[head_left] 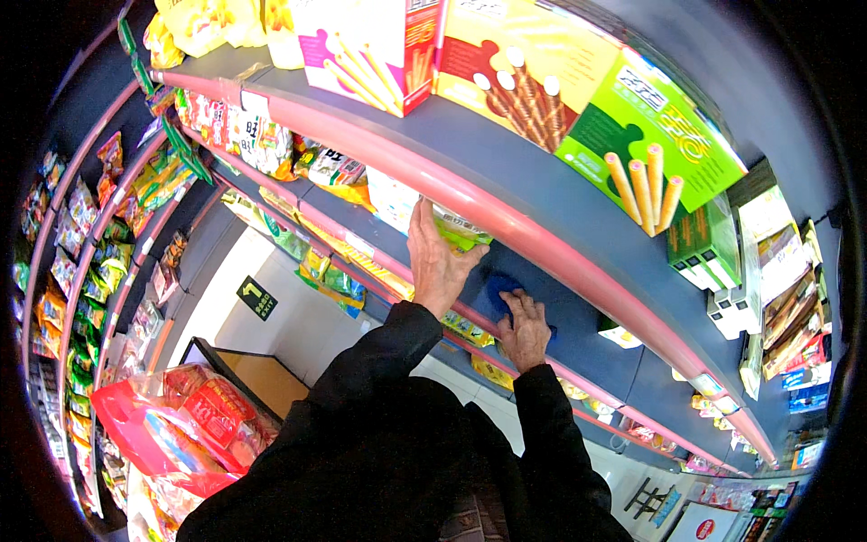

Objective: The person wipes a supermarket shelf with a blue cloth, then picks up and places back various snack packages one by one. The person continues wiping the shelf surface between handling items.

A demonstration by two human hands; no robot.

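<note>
My left hand [437, 260] reaches into a middle shelf with its fingers stretched up and its thumb spread to the right. It rests against a white and green snack package [462, 231], partly hidden by the hand and the shelf's edge above. On the bare dark shelf board to the right lies a crumpled blue cloth [502, 293]. My right hand [526, 331] is on that cloth, fingers bent and pressing it down; blue shows on both sides of the hand.
Above runs a pink shelf edge [506, 226] with large snack boxes [515, 72] on its board. Bagged snacks [339, 172] stand left of my left hand. A red bag of packages [194, 420] sits low at the left, near an open carton [257, 379]. More stocked shelves line the far left.
</note>
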